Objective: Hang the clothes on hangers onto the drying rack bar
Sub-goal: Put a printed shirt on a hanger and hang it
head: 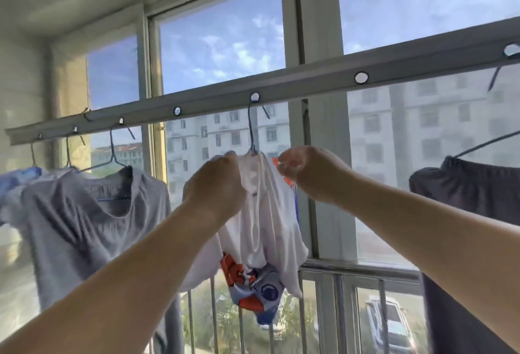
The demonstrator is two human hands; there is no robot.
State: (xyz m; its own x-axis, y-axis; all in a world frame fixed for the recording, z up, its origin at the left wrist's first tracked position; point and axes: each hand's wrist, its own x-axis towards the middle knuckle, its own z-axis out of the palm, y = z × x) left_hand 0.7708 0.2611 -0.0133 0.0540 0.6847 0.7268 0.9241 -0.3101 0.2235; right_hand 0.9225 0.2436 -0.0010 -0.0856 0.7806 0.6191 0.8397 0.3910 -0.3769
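Note:
A grey drying rack bar [295, 83] with round holes slants across the window. A white garment with an orange and blue print [264, 221] hangs bunched on a thin wire hanger [251, 131] hooked through one hole. My left hand [215, 185] grips the white cloth just left of the hanger neck. My right hand [306, 172] pinches the cloth's right edge near the hanger's shoulder. The hanger's arms are hidden under the cloth.
A grey T-shirt [84, 213] hangs on a hanger to the left, with pale blue clothes [17, 182] beyond it. A dark garment [472, 193] hangs at the right. Behind are window frames [315, 16] and a railing [337, 272].

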